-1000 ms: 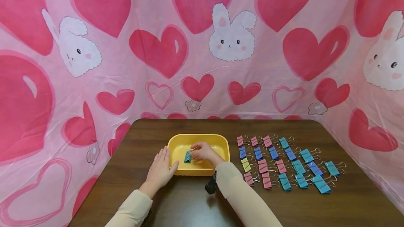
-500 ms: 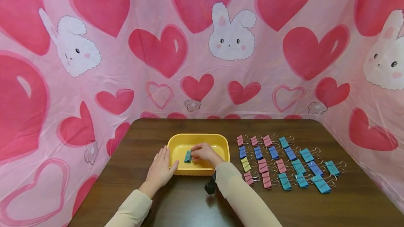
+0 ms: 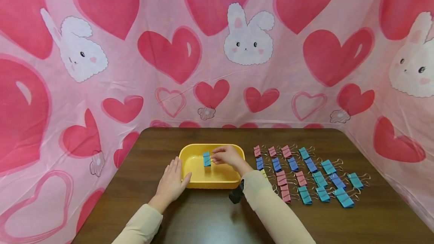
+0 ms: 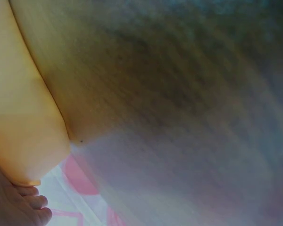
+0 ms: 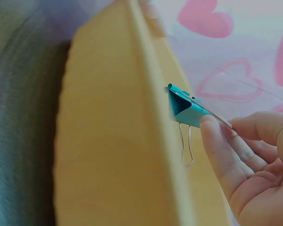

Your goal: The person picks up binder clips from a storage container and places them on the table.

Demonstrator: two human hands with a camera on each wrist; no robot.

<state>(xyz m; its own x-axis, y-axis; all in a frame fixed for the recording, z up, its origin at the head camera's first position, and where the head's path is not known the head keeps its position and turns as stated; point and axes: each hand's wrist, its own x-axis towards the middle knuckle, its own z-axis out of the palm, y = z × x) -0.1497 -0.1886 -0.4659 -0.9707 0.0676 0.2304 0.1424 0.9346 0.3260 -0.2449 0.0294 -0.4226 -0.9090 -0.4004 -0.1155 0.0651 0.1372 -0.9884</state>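
Observation:
In the head view, my right hand (image 3: 228, 156) pinches a teal binder clip (image 3: 207, 159) over the yellow tray (image 3: 211, 185). Closer up in the right wrist view, thumb and fingers hold one wire handle of the clip (image 5: 193, 114), while its other wire handle (image 5: 187, 153) hangs down beside the tray's rim. My left hand (image 3: 171, 182) lies against the tray's left side, fingers straight and thumb at the front left corner. The left wrist view catches only some fingertips (image 4: 36, 202) past the tray's wall (image 4: 26, 94).
Right of the tray, pink, blue, yellow and teal binder clips (image 3: 306, 195) lie in rows on the brown wooden table (image 3: 200, 221). My right sleeve (image 3: 271, 206) partly covers the nearest left ones. A pink heart-patterned cloth (image 3: 288, 67) hangs behind the table.
My right hand has lifted the teal binder clip up from the tray's floor and moved slightly right. The left hand keeps its place on the tray.

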